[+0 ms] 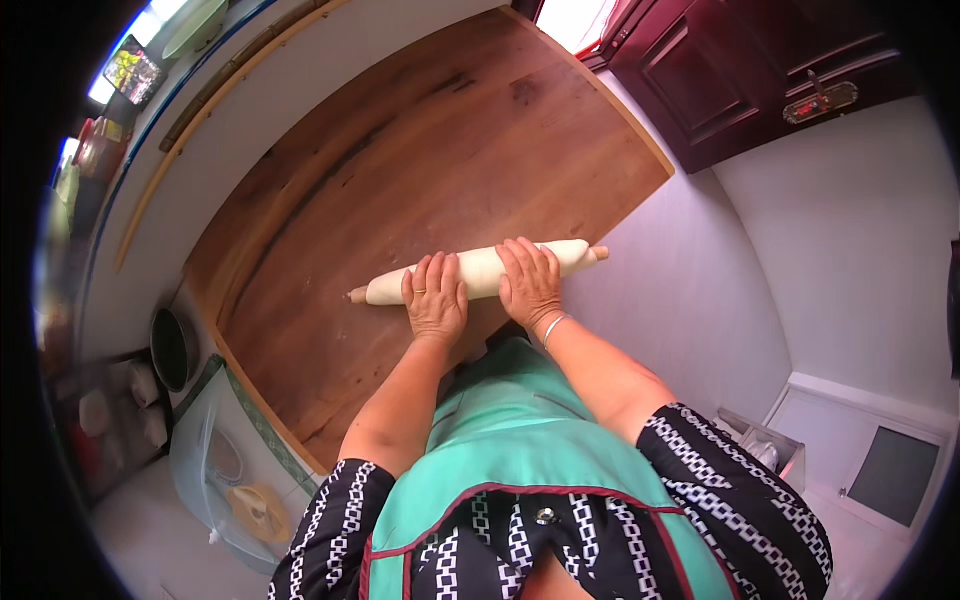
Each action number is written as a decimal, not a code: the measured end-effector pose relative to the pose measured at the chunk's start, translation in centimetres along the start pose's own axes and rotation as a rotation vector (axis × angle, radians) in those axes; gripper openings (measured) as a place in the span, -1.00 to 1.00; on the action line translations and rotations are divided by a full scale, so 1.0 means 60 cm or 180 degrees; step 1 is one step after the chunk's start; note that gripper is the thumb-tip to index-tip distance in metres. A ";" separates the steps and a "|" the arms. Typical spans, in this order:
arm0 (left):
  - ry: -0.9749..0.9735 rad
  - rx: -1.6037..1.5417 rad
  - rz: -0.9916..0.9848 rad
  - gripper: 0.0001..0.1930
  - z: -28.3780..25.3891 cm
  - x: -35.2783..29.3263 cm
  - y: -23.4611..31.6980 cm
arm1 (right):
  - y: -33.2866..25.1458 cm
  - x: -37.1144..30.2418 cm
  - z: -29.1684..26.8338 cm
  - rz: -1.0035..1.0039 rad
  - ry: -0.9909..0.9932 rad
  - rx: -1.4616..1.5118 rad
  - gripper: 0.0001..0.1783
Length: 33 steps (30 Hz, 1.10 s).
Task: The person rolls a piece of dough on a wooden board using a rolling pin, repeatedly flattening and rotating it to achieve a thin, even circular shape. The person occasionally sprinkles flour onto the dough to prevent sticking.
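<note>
A pale sheet of dough is wound in a thick roll around a wooden rolling pin, whose ends stick out on both sides. The roll lies slantwise at the near edge of a brown wooden board, its right part reaching past the board's edge. On top of it, left of its middle, my left hand rests with stretched fingers and a ring. My right hand lies flat on the roll right of the middle, fingers slightly apart, a bracelet at the wrist. The roll's underside is hidden.
Bamboo sticks lean along the wall at the upper left. A dark round pan and a clear plastic bag are beside the board's left edge. A dark red door stands at the upper right, above a pale wall.
</note>
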<state>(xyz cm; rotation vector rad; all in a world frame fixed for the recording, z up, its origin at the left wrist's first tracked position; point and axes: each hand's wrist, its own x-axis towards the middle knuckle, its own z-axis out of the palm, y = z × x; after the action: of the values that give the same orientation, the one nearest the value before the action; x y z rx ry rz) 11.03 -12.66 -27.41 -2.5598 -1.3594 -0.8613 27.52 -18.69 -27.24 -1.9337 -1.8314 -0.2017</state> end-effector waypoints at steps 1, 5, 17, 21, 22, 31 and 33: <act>-0.0141 -0.0196 -0.0084 -0.79 0.019 0.016 -0.008 | 0.006 0.029 -0.003 -0.0089 0.0244 -0.0031 -0.68; -0.0859 -0.0233 -0.0236 -0.84 0.098 0.174 -0.066 | 0.066 0.203 0.057 -0.0029 -0.0493 -0.0036 -0.79; -0.1529 0.0020 -0.0672 -0.76 0.153 0.314 -0.118 | 0.136 0.311 0.108 -0.0153 -0.0112 0.0121 -0.89; -0.0818 -0.0146 -0.0678 -0.78 0.178 0.298 -0.191 | 0.180 0.393 0.137 0.0132 -0.0300 0.0212 -0.88; -0.0453 -0.0271 -0.0623 -0.77 0.182 0.271 -0.195 | 0.195 0.341 0.132 0.0040 0.0099 0.0305 -0.86; 0.0195 -0.0913 -0.1797 -0.62 0.295 0.515 -0.291 | 0.297 0.591 0.169 0.0924 -0.0673 0.0721 -0.76; 0.0173 -0.0870 -0.1687 -0.60 0.301 0.584 -0.329 | 0.313 0.622 0.174 0.0732 -0.0182 0.0611 -0.64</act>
<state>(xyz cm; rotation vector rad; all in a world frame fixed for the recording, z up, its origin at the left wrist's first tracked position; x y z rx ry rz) 18.36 30.79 -26.79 -2.3524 -2.0763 -1.2605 47.38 19.49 -25.32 -2.0091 -1.5818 0.1012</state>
